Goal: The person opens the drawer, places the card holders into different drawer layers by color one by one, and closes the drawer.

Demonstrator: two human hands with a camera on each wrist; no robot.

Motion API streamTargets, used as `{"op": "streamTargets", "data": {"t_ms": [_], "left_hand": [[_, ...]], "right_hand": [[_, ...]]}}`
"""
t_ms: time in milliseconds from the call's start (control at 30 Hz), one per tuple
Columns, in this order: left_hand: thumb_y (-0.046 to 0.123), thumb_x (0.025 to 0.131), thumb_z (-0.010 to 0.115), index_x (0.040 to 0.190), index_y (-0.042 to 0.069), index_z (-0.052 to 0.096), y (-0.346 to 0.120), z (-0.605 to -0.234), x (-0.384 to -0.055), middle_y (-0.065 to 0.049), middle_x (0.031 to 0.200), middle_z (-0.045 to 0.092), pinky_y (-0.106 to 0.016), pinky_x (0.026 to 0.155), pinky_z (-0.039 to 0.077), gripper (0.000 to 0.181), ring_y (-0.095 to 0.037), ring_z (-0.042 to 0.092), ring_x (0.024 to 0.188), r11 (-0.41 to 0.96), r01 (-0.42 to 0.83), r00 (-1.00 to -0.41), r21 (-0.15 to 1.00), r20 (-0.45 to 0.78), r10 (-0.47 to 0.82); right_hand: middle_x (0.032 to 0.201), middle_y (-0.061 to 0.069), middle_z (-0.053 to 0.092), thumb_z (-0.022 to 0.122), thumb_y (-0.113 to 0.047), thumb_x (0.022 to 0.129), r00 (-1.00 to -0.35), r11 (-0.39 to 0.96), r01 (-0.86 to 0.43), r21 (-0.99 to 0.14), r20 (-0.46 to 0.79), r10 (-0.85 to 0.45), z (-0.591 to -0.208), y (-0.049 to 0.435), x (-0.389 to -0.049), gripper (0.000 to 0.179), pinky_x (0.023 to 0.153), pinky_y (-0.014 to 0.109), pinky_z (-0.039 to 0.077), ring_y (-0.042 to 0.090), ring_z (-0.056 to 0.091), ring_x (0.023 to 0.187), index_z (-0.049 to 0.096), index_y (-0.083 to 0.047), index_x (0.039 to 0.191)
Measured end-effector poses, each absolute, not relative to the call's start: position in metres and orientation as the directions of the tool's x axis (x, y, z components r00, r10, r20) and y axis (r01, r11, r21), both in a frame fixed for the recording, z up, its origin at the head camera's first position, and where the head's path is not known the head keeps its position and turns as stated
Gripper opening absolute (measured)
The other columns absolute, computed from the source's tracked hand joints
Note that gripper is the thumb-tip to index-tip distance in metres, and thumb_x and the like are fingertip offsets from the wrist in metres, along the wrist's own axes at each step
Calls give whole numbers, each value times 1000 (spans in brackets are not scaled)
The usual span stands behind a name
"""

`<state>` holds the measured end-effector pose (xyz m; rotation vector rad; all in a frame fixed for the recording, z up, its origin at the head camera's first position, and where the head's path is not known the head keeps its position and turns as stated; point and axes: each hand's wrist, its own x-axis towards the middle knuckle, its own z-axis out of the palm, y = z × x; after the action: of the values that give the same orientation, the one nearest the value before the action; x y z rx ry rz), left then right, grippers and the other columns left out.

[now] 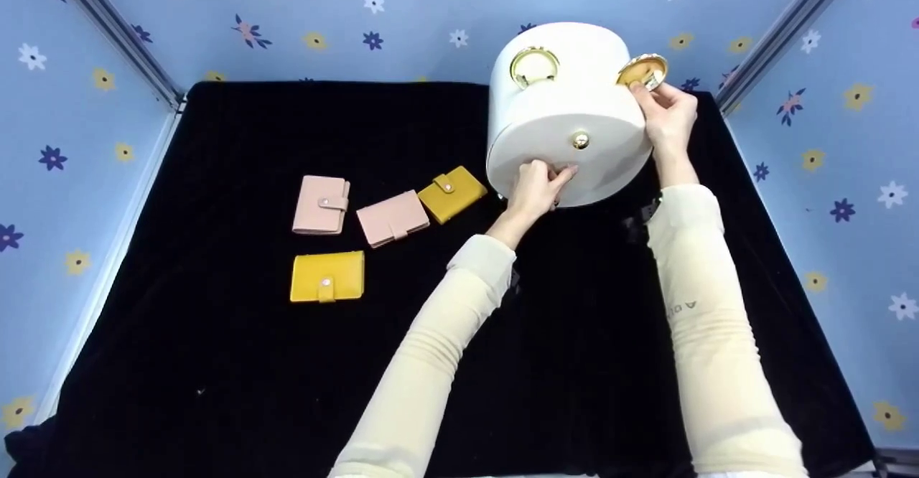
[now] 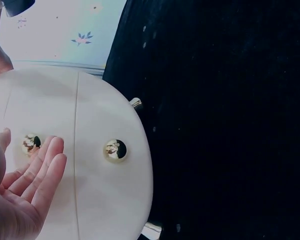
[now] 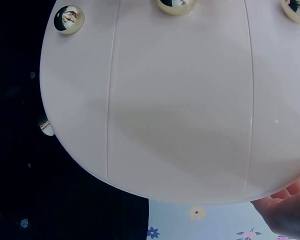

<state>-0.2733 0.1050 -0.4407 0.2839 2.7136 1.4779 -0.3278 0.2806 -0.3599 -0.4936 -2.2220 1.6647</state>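
A white rounded box point(image 1: 567, 101) stands at the back right, its front face point(image 3: 180, 110) divided by seams and set with gold knobs point(image 1: 580, 140). My left hand point(image 1: 535, 185) is at this front face. In the left wrist view the left hand point(image 2: 30, 185) has its fingers extended beside the middle knob point(image 2: 31, 144), overlapping its edge; contact is unclear. A lower knob point(image 2: 115, 150) shows apart from the hand. My right hand point(image 1: 668, 115) pinches a tilted gold ring point(image 1: 644, 71) at the box's upper right; its fingers are partly hidden.
Another gold ring point(image 1: 535, 67) is on the box's upper left. To the left lie pink wallets point(image 1: 321, 205) point(image 1: 393, 218) and yellow wallets point(image 1: 328, 275) point(image 1: 452, 194) on a black cloth point(image 1: 215, 363). Flower-patterned walls point(image 1: 402, 11) enclose the back and sides.
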Motion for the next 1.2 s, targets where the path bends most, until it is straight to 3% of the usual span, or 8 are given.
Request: {"op": "streamTargets", "data": {"t_ms": [233,467,700,1067,1200], "left_hand": [[47,86,49,62,2,64,110,-447,-274,-3,49,59,-18,45,43,53,-9,52,35,512,110,-984,852,19,179],[40,88,49,69,0,65,116,-450,-275,-6,53,61,-19,41,43,47,-19,60,46,467,101,-986,878,25,165],[40,88,50,69,2,66,115,-453,-269,-4,50,59,-18,39,42,45,-11,56,39,486,130,-985,864,58,161],[34,87,55,67,4,66,113,-461,-251,-4,48,58,-19,39,43,37,-19,58,42,363,146,-983,920,95,156],[32,85,57,65,4,66,111,-463,-243,-5,47,58,-19,38,43,36,-16,56,38,333,161,-983,929,119,143]], "right_hand": [[84,-2,67,72,-27,74,-889,259,74,-963,54,455,-361,280,-328,32,69,20,45,10,60,75,68,-11,101],[79,-3,66,73,-25,73,-889,219,63,-974,44,455,-360,280,-327,30,68,19,45,10,60,73,69,-10,99],[81,-3,66,73,-27,73,-887,251,81,-965,45,460,-360,280,-328,30,70,20,45,10,60,76,70,-11,97],[81,-3,66,72,-27,73,-890,232,78,-970,37,454,-361,280,-327,32,68,20,46,9,60,74,69,-10,101],[83,-2,66,72,-26,73,-890,212,79,-974,27,455,-360,280,-328,32,69,20,46,11,60,75,69,-10,101]]}}
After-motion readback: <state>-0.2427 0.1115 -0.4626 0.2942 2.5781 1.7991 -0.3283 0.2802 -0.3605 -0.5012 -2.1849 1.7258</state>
